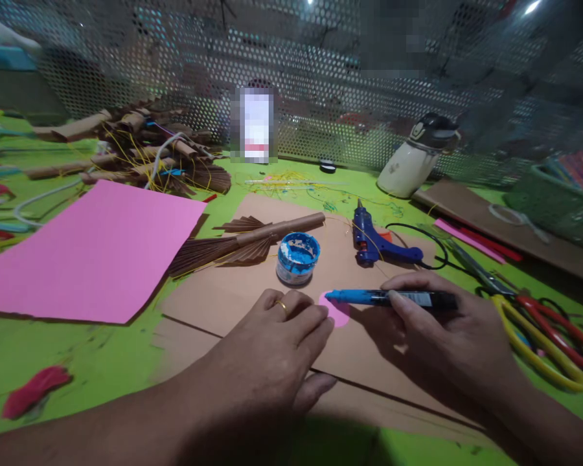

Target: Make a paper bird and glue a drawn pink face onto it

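Observation:
A small rounded piece of pink paper (339, 313) lies on brown card sheets (252, 291). My left hand (276, 343), with a ring on one finger, rests on the card, its bent fingertips pressing the paper's left edge. In my right hand (447, 336) is a blue-and-black marker-like pen (369, 297), held level, its blue end at the paper's upper edge. Just beyond the fingers stands an uncapped jar (297, 262) smeared with blue and white. Behind it lies a bundle of folded brown paper fans on a rolled tube (282, 228).
A blue glue gun (369, 239) lies beyond my right hand, with scissors (539, 336) at the right. A pink sheet (92, 252) covers the left side. Brown paper rolls (140, 149), a phone-like bright screen (256, 123) and a white jug (411, 162) stand or lie farther back.

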Available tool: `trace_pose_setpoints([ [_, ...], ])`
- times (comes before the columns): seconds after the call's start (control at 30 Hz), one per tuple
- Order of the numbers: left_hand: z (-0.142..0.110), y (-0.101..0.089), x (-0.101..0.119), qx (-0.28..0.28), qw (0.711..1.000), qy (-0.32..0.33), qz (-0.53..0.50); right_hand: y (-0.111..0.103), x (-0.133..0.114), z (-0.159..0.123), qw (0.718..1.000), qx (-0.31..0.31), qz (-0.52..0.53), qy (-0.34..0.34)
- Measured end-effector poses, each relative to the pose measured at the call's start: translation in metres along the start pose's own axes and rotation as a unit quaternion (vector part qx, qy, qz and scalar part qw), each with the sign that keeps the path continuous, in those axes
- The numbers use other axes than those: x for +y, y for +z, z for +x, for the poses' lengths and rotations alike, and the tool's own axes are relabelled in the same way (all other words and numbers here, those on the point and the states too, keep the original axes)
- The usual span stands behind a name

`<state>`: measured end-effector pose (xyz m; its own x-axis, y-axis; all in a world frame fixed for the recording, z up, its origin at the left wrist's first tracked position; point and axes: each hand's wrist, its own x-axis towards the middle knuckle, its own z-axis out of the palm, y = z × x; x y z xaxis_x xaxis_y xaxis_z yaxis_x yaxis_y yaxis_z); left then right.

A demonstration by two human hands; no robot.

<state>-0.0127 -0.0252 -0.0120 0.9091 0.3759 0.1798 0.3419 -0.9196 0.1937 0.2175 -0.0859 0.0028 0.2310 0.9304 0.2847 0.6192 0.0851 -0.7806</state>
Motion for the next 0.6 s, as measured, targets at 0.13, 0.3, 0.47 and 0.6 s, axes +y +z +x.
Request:
trace_pose_setpoints([
  [0.13, -0.0003, 0.0006, -0.0003, -0.001, 1.000, -0.002, 0.004, 0.0004, 0.0005, 0.0000, 1.000, 0.007, -0.004, -0.001],
  [0.3, 0.0005, 0.0022, -0.0009, 0.007, 1.000, -0.004, 0.005, 0.0003, -0.0006, 0.0014, 1.000, -0.013, -0.004, -0.023],
  [0.47, -0.0002, 0.0022, -0.0006, 0.009, 1.000, 0.000, 0.005, 0.0003, -0.0008, 0.0019, 1.000, -0.004, -0.013, -0.029],
  [0.6, -0.0005, 0.0013, -0.0006, 0.005, 1.000, 0.000, 0.002, 0.0012, -0.0004, 0.0009, 1.000, 0.008, -0.017, -0.012],
])
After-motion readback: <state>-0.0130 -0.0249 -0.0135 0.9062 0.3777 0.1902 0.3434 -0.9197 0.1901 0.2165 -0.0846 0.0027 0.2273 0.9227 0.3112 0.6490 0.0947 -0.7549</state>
